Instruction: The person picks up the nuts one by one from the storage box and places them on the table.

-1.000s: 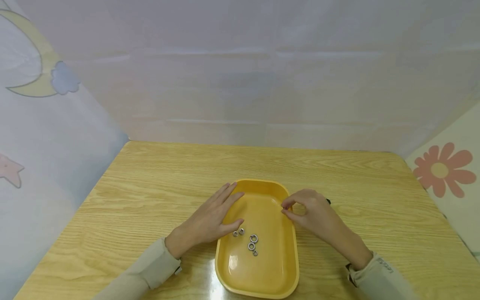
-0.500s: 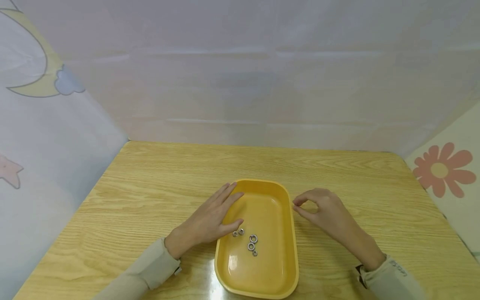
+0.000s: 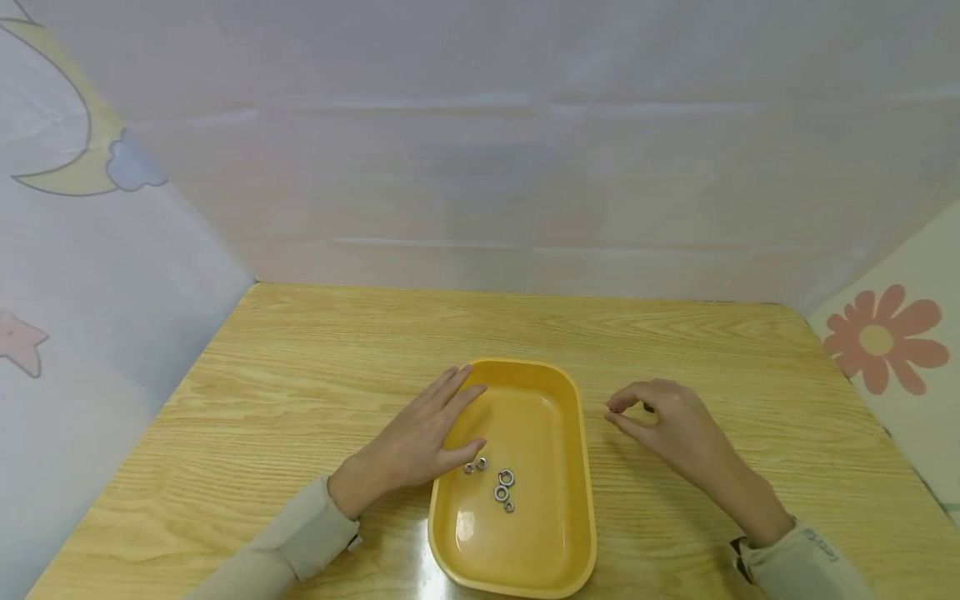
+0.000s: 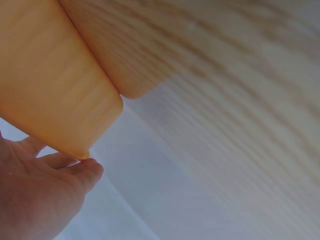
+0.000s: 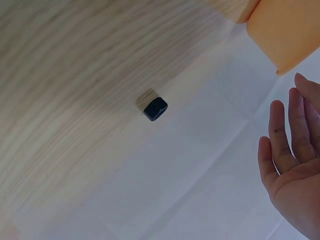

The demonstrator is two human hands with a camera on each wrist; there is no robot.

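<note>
A yellow tray (image 3: pixel 588 517) stands on the wooden table, with several small metal nuts (image 3: pixel 501 493) lying in its left half. My left hand (image 3: pixel 416 437) rests at the tray's left rim, fingers extended and thumb reaching over the inside. In the left wrist view its fingertips (image 4: pixel 90 172) touch the rim's corner. To the right of the tray, above the table, my right hand (image 3: pixel 667 429) pinches a small dark thing between thumb and forefinger, mostly hidden by the fingertips. A black block-like piece (image 5: pixel 156 109) lies on the table near that hand.
The wooden table (image 3: pixel 360 333) runs back to a pale cloth wall (image 3: pixel 487 183). Printed cloth with a moon (image 3: pixel 67 175) hangs at the left, and one with a flower (image 3: pixel 876 340) at the right.
My right hand has moved right, from over the tray's right rim to beside the tray, still pinching. The left hand and the nuts in the tray have stayed in place.
</note>
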